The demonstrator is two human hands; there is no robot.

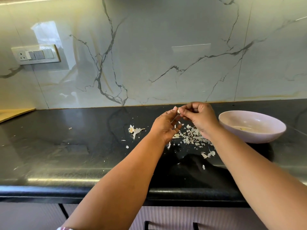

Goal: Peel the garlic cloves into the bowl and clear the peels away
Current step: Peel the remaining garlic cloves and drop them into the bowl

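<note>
Left of the lilac bowl (272, 128), a papery garlic root remnant (132, 129) is seen on the black countertop (66, 146), and nearer the bowl a garlic clove (178, 111) is pinched between the left hand (167, 125) and the right hand (197, 118), fingers curled on it, above the scattered peels (192, 136). Peeling is judged to be the step in hand; next, the last skin must be stripped and the clove carried rightward into the bowl. The clove's pointing and long axis cannot be told, being largely hidden by fingertips.
</note>
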